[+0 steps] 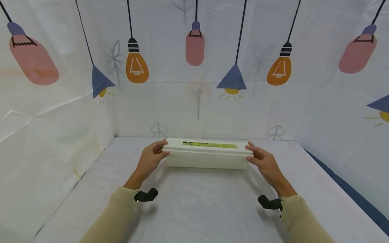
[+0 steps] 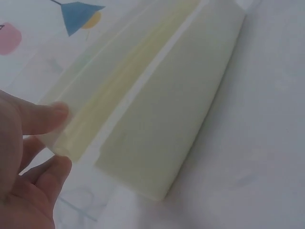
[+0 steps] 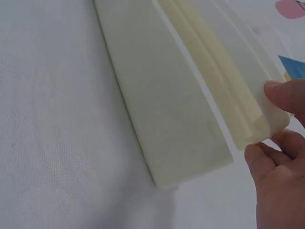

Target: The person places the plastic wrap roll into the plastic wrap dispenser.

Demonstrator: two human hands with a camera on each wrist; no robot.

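A long cream-white box (image 1: 208, 162) stands at the back of the table, its lid (image 1: 174, 142) over it with a yellow-green label (image 1: 209, 145) on top. My left hand (image 1: 150, 158) pinches the lid's left end between thumb and fingers. At the opposite end my right hand (image 1: 266, 164) has the same kind of pinch. Both wrist views show a narrow white strip between the rim of the lid (image 2: 114, 90) and the box wall (image 3: 167, 105). The inside of the box is hidden.
The box rests on a white-covered table (image 1: 200, 202). Behind it hangs a white sheet (image 1: 170, 104) printed with lamps and bulbs, which continues along both sides. A dark blue strip (image 1: 346, 185) runs beside the table's right edge.
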